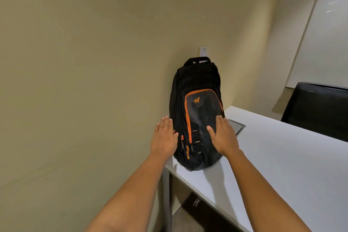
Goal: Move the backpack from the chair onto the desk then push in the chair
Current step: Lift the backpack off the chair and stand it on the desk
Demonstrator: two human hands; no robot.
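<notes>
A black backpack [195, 103] with orange trim stands upright on the left end of the white desk [278, 156], leaning back against the beige wall. My left hand [164, 134] is flat and open against the backpack's left side. Fingers straight, my right hand [223, 136] lies flat on the grey front pocket. Neither hand grips anything. A black chair back [318, 107] shows at the far right, behind the desk's far edge.
A grey cable hatch [238, 126] is set into the desk just right of the backpack. A metal desk leg [166, 198] stands below the left corner, with a dark object [195, 203] on the floor under the desk. A whiteboard [323, 39] hangs upper right.
</notes>
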